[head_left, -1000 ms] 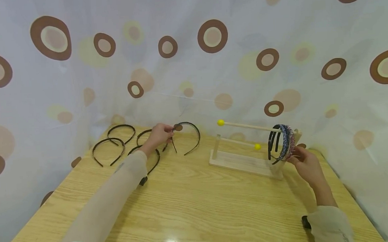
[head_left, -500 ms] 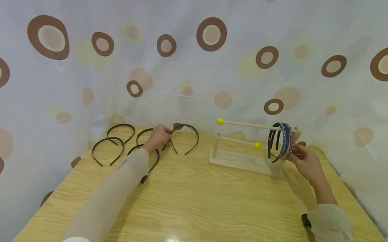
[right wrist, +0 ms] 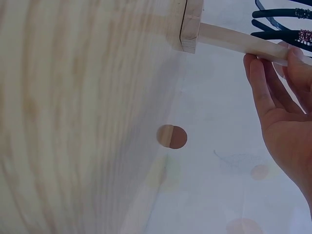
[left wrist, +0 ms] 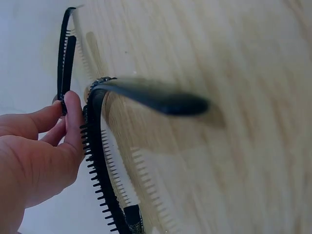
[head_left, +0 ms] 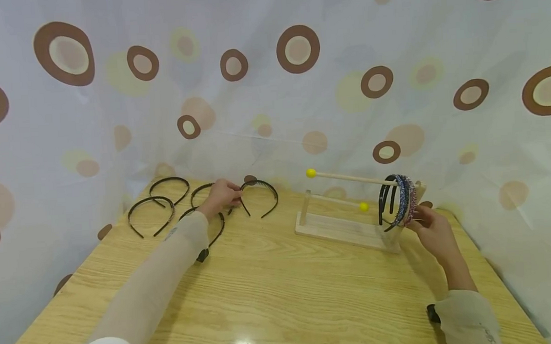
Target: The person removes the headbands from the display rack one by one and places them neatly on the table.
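Note:
My left hand pinches one side of a black toothed headband at the back of the table. In the left wrist view, thumb and fingers meet at the near part of that headband. Another toothed headband stands close beside this hand, with its tip toward the camera. At the right, my right hand grips the upright post of a wooden stand, thumb against fingers. Blue and pink glittery headbands, with plainer black ones, hang on the stand's upper rod.
Several black headbands, among them one at the front left and one behind it, lie on the table left of my left hand. A yellow ball tips the upper rod and another the lower. A patterned curtain encloses the table.
The headband at my left hand has come down slightly and a little to the left, and the hand has shifted slightly left. My right hand keeps its grip on the stand.

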Available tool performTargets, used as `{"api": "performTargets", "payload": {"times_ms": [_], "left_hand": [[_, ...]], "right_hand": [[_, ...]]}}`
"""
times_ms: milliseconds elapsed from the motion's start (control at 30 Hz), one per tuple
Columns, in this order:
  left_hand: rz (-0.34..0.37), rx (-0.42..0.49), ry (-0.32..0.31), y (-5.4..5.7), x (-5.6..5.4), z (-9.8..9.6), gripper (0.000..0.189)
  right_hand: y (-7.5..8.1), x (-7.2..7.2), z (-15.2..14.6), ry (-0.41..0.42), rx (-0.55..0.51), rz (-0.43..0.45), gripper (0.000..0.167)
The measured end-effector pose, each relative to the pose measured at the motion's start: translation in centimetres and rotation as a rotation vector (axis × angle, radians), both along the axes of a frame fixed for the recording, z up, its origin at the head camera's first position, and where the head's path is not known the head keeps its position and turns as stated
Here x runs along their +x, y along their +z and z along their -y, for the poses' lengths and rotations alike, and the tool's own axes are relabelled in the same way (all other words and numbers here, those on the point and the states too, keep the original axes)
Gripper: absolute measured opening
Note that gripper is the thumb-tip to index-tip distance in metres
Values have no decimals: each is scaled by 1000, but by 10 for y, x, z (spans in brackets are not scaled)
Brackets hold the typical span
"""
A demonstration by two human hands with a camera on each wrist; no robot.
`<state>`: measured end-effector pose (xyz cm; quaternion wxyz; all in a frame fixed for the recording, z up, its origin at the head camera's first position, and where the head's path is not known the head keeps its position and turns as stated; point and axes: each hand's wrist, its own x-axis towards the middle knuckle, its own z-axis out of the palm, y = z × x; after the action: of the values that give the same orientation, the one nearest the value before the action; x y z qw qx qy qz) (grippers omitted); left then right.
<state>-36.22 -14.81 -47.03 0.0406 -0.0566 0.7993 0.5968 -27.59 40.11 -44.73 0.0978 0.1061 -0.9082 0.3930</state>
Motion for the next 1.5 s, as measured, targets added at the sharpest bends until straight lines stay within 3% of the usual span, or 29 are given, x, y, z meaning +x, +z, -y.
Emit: {"api": "performTargets", "payload": {"times_ms": [167,333,500,767,1033,1200,1500], "left_hand": [[-17,-41,0,1,-2,1,31],[-50,-153,-2,0,-4,1,24],[-75,-171,-23,1,-4,-1,34],[-142,-149,-95,16,15,-18,43],[-258,-166,-265,32,34,-60,41],[-346,-155,-329,40,48,-94,38],[-492,-126,-422,49,75,-183,32]], "right_hand": [[-1,0,-1,-8,7,3,54],[-2,0,-2,-11,5,17,55],[-3,1,-1,-8,4,19,56],[-4,0,0,1,-10,15,57],[-7,-1,-3,-11,-10,17,56],[-8,-1,-1,-6,-22,13,55],[-2,-1,0,7,-2,-19,51]]}}
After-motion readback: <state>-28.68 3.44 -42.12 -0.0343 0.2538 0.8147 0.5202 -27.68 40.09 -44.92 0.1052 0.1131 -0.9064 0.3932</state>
